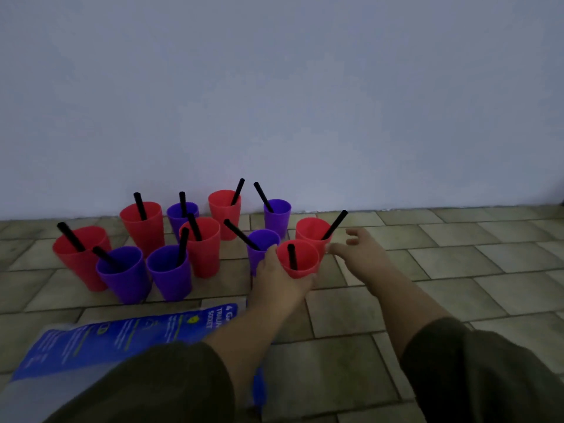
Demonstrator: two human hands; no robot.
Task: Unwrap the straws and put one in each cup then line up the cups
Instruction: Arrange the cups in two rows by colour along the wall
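**A:** Head view, a tiled floor (457,270) below a pale wall (305,87). What do we have at the centre?

**B:** We see the left hand (279,277) wrapped round a red cup (300,265), thumb up at its rim. A black straw (292,256) stands inside. The hand hides the cup's base, so we cannot tell whether it rests on the floor.

**A:** And the right hand (361,253)?

**B:** It is empty, with the fingers spread and relaxed. It hangs just beside a second red cup (308,232), whose straw leans to the right. We cannot tell if the thumb touches either cup.

**A:** What about the other cups?

**B:** We count eleven in all, six red and five purple, each with one black straw. They stand in a loose cluster near the wall, not in a row. One purple cup (263,239) sits just left of the gripped cup, right against the left hand. The largest group is further left.

**A:** And the foreground?

**B:** A blue plastic bag (106,340) with white print lies flat on the floor, partly under the left forearm. Dark sleeves (473,377) cover both arms up to the forearm.
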